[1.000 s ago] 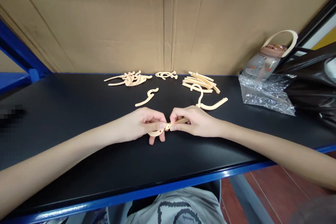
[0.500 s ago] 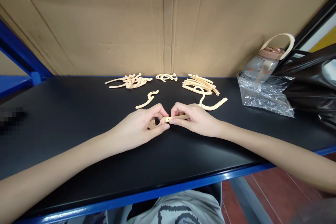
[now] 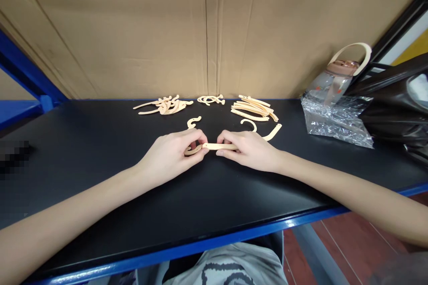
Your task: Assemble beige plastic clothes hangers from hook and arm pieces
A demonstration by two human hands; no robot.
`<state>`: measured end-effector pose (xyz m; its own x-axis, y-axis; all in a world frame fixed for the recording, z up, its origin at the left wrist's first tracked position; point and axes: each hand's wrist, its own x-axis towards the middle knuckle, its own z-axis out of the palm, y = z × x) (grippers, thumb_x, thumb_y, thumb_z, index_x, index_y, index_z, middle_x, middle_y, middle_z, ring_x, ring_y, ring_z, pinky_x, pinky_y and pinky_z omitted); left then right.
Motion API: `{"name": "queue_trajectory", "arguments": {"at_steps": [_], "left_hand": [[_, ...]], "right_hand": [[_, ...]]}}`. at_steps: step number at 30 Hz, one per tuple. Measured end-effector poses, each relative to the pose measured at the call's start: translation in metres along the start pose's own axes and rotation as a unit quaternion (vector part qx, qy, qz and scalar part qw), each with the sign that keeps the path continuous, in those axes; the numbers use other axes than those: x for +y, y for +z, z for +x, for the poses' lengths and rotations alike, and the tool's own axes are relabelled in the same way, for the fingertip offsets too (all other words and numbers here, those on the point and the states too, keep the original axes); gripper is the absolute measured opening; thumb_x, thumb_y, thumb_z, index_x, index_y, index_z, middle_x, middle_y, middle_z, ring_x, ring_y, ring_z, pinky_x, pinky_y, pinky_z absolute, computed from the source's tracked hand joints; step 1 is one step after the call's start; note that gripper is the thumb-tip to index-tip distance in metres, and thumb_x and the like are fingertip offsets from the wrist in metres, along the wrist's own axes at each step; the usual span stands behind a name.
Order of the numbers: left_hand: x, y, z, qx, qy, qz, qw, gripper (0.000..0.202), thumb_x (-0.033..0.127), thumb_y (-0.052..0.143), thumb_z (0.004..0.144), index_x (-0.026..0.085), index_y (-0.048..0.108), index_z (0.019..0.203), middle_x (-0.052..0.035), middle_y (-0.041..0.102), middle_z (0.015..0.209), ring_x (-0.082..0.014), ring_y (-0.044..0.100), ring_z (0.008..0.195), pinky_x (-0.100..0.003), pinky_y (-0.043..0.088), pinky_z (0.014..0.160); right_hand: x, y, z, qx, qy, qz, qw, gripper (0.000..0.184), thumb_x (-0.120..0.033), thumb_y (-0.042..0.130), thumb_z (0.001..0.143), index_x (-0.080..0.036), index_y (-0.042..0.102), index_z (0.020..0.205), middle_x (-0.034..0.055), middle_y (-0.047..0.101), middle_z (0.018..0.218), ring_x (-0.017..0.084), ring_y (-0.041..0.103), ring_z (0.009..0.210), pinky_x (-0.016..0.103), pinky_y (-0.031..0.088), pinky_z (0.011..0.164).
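My left hand (image 3: 174, 153) and my right hand (image 3: 249, 149) meet at the middle of the black tabletop (image 3: 100, 164). Between them they pinch a pale peach plastic strip (image 3: 219, 146). The left fingers grip its curved hook end and the right fingers grip the straight end. The piece lies nearly flat, just above the table. Both hands are closed on it. Behind my left hand a loose hook piece (image 3: 193, 121) shows partly, and behind my right hand lies a longer curved piece (image 3: 272, 132).
Three piles of the same peach parts lie at the back: left (image 3: 165, 106), middle (image 3: 210, 99), right (image 3: 252, 109). A clear bottle with a peach handle (image 3: 337, 78), crinkled clear plastic (image 3: 334, 120) and a black bag (image 3: 397, 111) sit at the right. A cardboard wall (image 3: 207, 31) stands behind.
Both hands moved slightly farther from me with the piece. The strip turned from tilted to nearly level, and my left fingers closed tighter over its hook end.
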<state>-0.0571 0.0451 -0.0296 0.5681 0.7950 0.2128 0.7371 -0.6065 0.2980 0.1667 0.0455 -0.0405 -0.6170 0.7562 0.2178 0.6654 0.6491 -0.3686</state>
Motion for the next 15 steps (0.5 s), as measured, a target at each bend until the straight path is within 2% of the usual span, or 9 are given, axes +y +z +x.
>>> {"name": "queue_trajectory", "arguments": {"at_steps": [5, 12, 15], "left_hand": [[-0.0031, 0.0024, 0.0040, -0.043, 0.016, -0.018, 0.999, 0.019, 0.041, 0.042, 0.092, 0.023, 0.048, 0.089, 0.0051, 0.052, 0.068, -0.0112, 0.048, 0.055, -0.022, 0.033, 0.054], [-0.0025, 0.0045, 0.0034, -0.065, 0.053, 0.041, 0.996, 0.022, 0.041, 0.039, 0.093, 0.023, 0.045, 0.083, 0.0031, 0.056, 0.071, -0.0152, 0.056, 0.064, -0.024, 0.034, 0.056], [-0.0010, 0.0041, 0.0027, -0.067, 0.049, 0.045, 0.995, 0.024, 0.041, 0.037, 0.094, 0.023, 0.043, 0.080, 0.0027, 0.056, 0.070, -0.0156, 0.056, 0.063, -0.025, 0.033, 0.055]], "right_hand": [[-0.0008, -0.0004, -0.0004, -0.017, -0.012, -0.045, 0.999, 0.021, -0.036, 0.045, 0.096, -0.018, 0.056, 0.092, 0.0021, 0.064, 0.084, 0.014, 0.058, 0.072, 0.024, 0.033, 0.061], [-0.0029, -0.0007, -0.0016, -0.024, -0.005, -0.077, 0.997, 0.024, -0.038, 0.042, 0.097, -0.018, 0.054, 0.092, 0.0023, 0.065, 0.082, 0.014, 0.059, 0.069, 0.024, 0.030, 0.058], [-0.0048, 0.0003, -0.0016, -0.026, 0.004, -0.108, 0.994, 0.029, -0.042, 0.038, 0.099, -0.018, 0.054, 0.093, 0.0024, 0.065, 0.079, 0.014, 0.058, 0.065, 0.024, 0.027, 0.056]]}}
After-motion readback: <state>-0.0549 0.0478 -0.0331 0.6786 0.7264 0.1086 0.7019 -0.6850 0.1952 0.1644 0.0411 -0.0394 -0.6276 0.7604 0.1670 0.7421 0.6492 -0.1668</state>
